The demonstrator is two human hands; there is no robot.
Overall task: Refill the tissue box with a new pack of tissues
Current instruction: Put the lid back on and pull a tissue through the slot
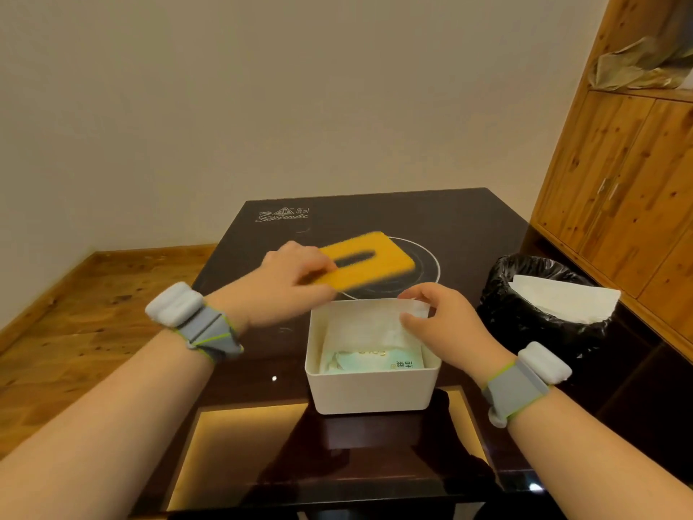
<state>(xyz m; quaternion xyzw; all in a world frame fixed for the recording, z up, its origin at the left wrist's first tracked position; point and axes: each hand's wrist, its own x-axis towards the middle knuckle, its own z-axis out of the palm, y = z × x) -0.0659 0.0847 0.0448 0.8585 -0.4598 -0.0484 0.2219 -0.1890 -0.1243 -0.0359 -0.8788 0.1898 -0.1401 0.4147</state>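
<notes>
A white open tissue box (371,392) stands on the dark glossy table (465,227). Inside it lies a pack of tissues (369,360) with a green printed wrapper. A white tissue sheet (365,324) rises from the pack toward the box's far right corner. My right hand (440,324) pinches that sheet at its top edge. My left hand (296,279) holds the yellow lid (369,262), which has a long slot, tilted in the air just behind the box. Both wrists wear grey bands.
A bin lined with a black bag (540,313) stands right of the table, with white paper (562,300) in it. A wooden cabinet (630,174) lines the right wall. The floor at the left is wood. A round ring (431,257) is printed on the table.
</notes>
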